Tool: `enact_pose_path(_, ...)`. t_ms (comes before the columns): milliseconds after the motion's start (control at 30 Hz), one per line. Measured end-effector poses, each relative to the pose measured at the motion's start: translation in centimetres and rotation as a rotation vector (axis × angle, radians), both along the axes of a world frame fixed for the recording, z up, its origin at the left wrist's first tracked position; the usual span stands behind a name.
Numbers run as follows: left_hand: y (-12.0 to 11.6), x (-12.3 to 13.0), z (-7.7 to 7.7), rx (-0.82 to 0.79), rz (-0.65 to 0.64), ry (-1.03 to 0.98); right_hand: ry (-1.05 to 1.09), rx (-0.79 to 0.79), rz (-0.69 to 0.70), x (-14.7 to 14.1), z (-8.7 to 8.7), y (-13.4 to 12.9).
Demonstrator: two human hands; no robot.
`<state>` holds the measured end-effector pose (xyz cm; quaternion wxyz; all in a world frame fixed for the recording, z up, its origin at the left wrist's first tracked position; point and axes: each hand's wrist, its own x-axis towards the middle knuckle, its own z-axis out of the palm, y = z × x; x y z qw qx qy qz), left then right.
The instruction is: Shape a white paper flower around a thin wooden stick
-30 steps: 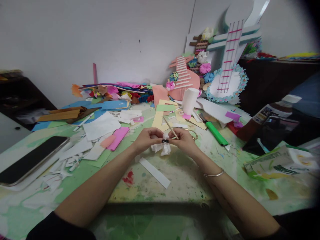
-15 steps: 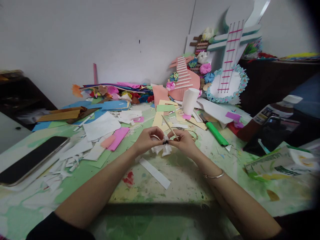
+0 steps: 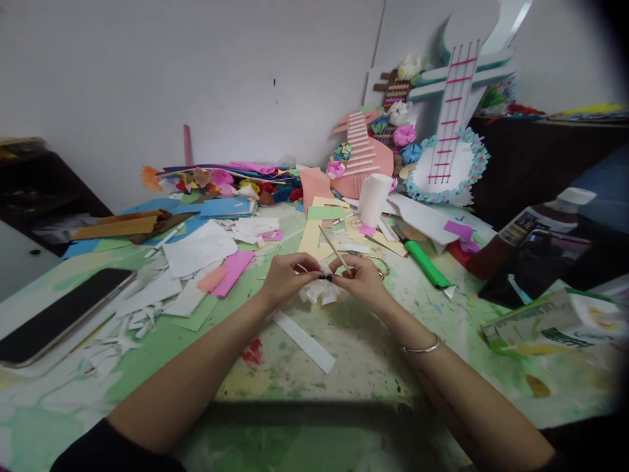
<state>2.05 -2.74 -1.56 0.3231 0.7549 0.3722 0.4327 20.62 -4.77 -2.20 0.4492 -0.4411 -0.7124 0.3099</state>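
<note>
- Crumpled white paper [image 3: 320, 294], head view: reshaped since a second ago, its separate hanging tails now bunched into one fuller ruffle below the thumbs. Located over the surface [image 3: 378, 367], nearer the wearer than the upright white cylinder [image 3: 374, 200] and left of it.
- Left hand [image 3: 293, 274]: in front of the cylinder, to its left; grip closed, thumb and fingertips pinching the crumpled white paper.
- Right hand [image 3: 362, 276]: in front of the cylinder; grip closed on the same paper, thumb tips almost meeting. Silver bangle [image 3: 421, 348] at the wrist.
- Thin stick [image 3: 333, 245], one: lodged in the right hand, tilted, free end left of the cylinder.
- White strip [image 3: 305, 343], one: flat, well in front of the cylinder and to its left.
- Green-handled cutter [image 3: 426, 263]: right of the cylinder, slightly nearer the wearer.
- Pink paper [image 3: 236, 273]: left of the cylinder, beside white scraps.
- Phone [image 3: 63, 314], dark-screened: far left of the cylinder.
- Stringed cut-out [image 3: 449, 147], white and blue: behind the cylinder, rightward.
</note>
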Motion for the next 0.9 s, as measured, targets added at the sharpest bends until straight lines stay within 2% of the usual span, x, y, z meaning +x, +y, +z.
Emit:
enact_pose_path(267,-0.22,-0.04,0.1,0.001,0.039,0.013,-0.01,-0.021,0.006,-0.1,0.22,-0.07)
enact_pose_path(533,-0.19,0.01,0.17,0.013,0.045,0.038,0.024,-0.133,0.056,-0.19,0.31,-0.1)
enact_pose_path(900,-0.47,-0.06,0.07,0.17,0.033,0.186,-0.001,-0.119,0.052,-0.26,0.2,0.02)
